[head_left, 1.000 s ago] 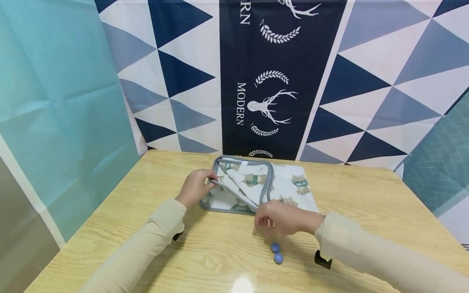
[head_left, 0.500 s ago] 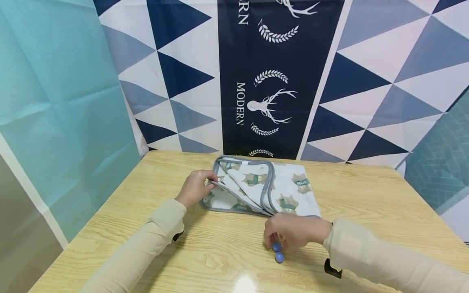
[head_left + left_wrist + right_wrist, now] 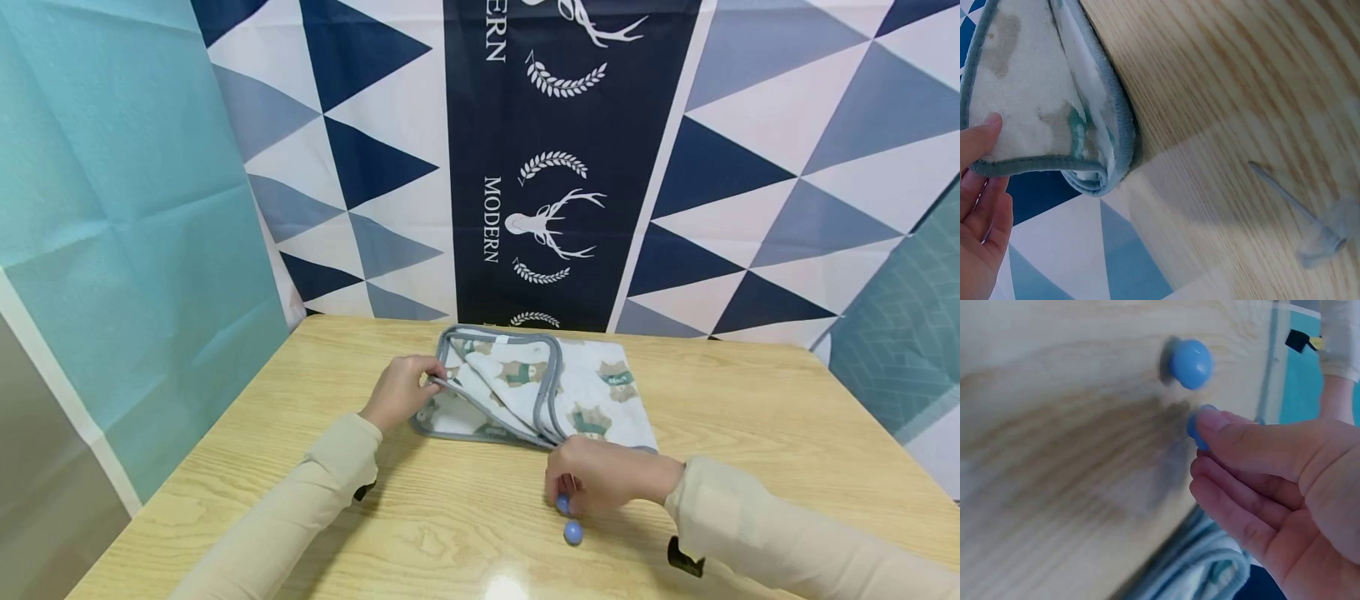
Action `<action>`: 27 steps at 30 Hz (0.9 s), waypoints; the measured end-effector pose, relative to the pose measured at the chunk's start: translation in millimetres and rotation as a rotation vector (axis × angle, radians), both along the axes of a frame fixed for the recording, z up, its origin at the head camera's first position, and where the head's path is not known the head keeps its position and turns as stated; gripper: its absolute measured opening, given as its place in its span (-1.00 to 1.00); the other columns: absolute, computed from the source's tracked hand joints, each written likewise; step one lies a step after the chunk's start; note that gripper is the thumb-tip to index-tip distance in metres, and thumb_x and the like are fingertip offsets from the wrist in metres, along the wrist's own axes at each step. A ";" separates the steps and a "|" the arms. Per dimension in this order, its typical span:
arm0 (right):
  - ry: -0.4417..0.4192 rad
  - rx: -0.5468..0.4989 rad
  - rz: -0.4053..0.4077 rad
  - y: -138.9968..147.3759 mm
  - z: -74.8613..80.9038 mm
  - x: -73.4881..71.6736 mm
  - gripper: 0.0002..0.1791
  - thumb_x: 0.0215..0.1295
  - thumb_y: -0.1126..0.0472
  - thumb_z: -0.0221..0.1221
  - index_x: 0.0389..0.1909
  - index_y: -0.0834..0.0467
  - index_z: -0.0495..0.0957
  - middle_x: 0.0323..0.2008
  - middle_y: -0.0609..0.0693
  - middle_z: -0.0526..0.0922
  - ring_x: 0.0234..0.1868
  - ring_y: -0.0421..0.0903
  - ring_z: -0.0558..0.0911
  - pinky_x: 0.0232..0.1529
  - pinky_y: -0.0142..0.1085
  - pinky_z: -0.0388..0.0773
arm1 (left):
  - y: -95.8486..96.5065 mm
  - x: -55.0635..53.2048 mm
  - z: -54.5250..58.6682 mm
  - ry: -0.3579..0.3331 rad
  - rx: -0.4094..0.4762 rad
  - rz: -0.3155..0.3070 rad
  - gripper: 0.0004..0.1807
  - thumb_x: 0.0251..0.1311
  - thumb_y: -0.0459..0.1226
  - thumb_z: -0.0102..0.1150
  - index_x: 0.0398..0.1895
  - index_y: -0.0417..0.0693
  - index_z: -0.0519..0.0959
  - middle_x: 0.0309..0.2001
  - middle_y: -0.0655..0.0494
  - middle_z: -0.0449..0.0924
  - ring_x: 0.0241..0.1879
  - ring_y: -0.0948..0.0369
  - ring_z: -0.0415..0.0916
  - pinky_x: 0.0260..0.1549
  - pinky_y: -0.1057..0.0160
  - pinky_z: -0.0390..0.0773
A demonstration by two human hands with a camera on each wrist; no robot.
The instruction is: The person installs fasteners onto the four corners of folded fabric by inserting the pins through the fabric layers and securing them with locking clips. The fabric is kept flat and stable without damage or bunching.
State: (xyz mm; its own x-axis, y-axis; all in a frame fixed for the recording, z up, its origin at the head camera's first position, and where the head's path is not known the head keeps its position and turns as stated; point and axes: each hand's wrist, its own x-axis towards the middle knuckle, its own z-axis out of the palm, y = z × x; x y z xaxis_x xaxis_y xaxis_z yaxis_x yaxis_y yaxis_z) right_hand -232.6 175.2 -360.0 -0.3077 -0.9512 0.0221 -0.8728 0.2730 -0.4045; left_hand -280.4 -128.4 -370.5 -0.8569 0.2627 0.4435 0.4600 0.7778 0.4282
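In the head view, my left hand [image 3: 403,390] pinches the grey-edged upper layer of a folded white blanket [image 3: 607,387] printed with brown bears, lifting it slightly. The left wrist view shows the thumb above the blanket's edge [image 3: 1035,164] and fingers beneath. My right hand [image 3: 600,475] is just in front of the blanket's near edge. Between its thumb and fingers it pinches a small shiny blue rounded piece [image 3: 1195,431], largely covered by the thumb in the right wrist view. A second blue rounded piece [image 3: 573,532] lies on the table close by, apart from the first.
The light wood table [image 3: 450,517] ends at a patterned cloth backdrop [image 3: 540,167] behind the blanket. A teal panel [image 3: 142,233] stands at the left. In the left wrist view, a thin pin-like thing [image 3: 1288,199] with a pale translucent head appears over the wood surface.
My right hand has moved from the blanket's near edge rightward and toward me, and now pinches one blue piece. The two blue pieces, formerly touching, are apart. My left hand keeps its hold.
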 end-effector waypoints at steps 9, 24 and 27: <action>0.078 -0.116 -0.221 -17.2 15.1 -21.7 -0.89 0.11 0.37 0.32 -0.33 0.16 0.66 -0.40 -0.06 0.71 -0.40 -0.36 0.59 -0.35 -0.49 0.58 | 2.0 -2.5 -0.4 0.019 -0.009 -0.024 -0.92 0.02 -0.35 0.38 -0.46 0.00 0.65 -0.39 0.14 0.72 -0.32 0.23 0.64 -0.28 0.23 0.63; 0.119 -0.274 -0.462 -67.4 24.0 -75.2 -0.89 0.16 0.34 0.28 -0.28 0.23 0.66 -0.42 0.02 0.74 -0.44 -0.24 0.67 -0.39 -0.50 0.56 | 11.5 -5.5 -0.9 0.023 -0.024 -0.051 -0.89 0.07 -0.42 0.32 -0.39 -0.07 0.59 -0.33 0.07 0.67 -0.27 0.20 0.59 -0.23 0.20 0.61; 0.033 -0.289 -0.543 -75.0 24.2 -87.8 -0.85 0.19 0.32 0.27 -0.22 0.25 0.66 -0.36 0.07 0.75 -0.38 -0.17 0.69 -0.37 -0.45 0.58 | 13.8 -6.4 1.0 0.007 -0.028 -0.046 -0.89 0.08 -0.41 0.31 -0.37 -0.06 0.58 -0.30 0.06 0.67 -0.24 0.18 0.59 -0.19 0.19 0.61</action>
State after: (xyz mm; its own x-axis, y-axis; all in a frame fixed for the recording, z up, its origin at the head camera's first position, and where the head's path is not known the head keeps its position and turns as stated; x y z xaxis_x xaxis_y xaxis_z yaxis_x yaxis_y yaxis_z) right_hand -320.4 100.1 -335.8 -0.7416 -0.6127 0.2731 -0.6529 0.5658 -0.5036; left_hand -286.8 -114.6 -369.5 -0.8405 0.3140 0.4416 0.4985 0.7676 0.4029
